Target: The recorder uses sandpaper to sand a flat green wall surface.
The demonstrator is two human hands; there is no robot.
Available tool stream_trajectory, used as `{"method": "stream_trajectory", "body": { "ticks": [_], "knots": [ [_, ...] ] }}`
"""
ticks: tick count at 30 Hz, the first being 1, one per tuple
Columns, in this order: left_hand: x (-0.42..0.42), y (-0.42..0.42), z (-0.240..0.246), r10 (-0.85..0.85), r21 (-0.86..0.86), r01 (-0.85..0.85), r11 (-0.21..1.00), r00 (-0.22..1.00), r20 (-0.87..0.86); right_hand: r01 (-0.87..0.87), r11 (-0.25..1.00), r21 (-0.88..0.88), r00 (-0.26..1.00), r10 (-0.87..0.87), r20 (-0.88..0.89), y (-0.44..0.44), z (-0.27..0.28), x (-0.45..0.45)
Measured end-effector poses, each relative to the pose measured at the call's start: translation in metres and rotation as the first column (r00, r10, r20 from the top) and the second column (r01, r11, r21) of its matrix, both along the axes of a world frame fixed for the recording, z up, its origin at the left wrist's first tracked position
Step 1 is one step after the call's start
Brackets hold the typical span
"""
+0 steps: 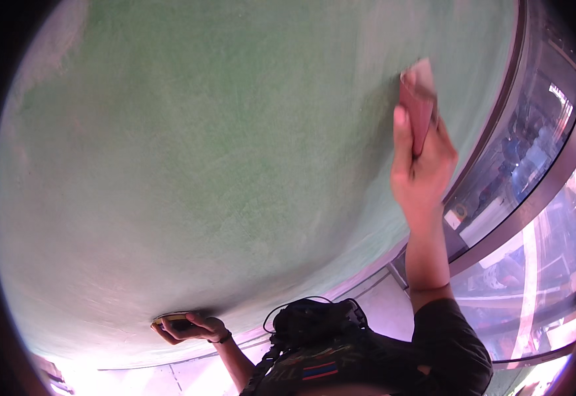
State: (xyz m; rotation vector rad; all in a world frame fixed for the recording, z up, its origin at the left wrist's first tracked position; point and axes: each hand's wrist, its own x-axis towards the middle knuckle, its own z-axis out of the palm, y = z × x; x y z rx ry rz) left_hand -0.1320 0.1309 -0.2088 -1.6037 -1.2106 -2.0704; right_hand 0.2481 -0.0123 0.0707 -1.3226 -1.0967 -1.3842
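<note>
My right hand [424, 158] is raised at the right, closed around a folded reddish sheet [419, 111], probably sandpaper, with its pale side turned out at the top. The sheet lies against a large green surface [228, 148] with whitish, chalky patches. Low at the left, my left hand [194, 329], with a dark band at the wrist, holds a flat, rounded pad or disc [171, 317] with a yellowish edge. The pad is at the lower part of the same surface; whether it touches there cannot be told. Its underside is partly hidden by my fingers.
A dark-framed glass window [520, 163] curves along the right side, with cluttered shapes behind or reflected in it. Pale panels or tiles [382, 307] lie beyond the green surface's lower edge. A black pouch or bundle [317, 319] with a thin cord sits at my chest.
</note>
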Motion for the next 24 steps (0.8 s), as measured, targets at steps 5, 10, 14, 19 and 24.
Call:
{"method": "stream_trajectory", "body": {
  "ticks": [5,10,14,19,24],
  "knots": [
    [-0.008,0.002,-0.005,-0.004,0.01,0.004,1.0,1.0,0.0,0.128,0.968,-0.214,0.906,-0.202,-0.373,-0.007,0.058,-0.02],
    [-0.002,-0.001,0.002,0.019,0.003,-0.019,1.0,1.0,0.008,0.057,0.998,-0.013,0.996,-0.058,-0.071,-0.009,0.014,0.006],
    [-0.003,0.006,-0.007,0.014,0.018,-0.015,1.0,1.0,0.025,0.112,0.972,-0.206,0.938,-0.172,-0.303,-0.007,0.061,-0.016],
    [-0.004,0.001,0.0,0.063,0.02,-0.063,0.998,0.998,0.012,0.061,0.998,-0.013,0.995,-0.061,-0.072,0.001,0.016,-0.008],
    [-0.005,0.003,-0.003,0.019,0.013,-0.02,1.0,1.0,0.015,0.141,0.99,0.008,0.989,-0.141,-0.032,-0.001,0.069,0.009]
  ]
}}
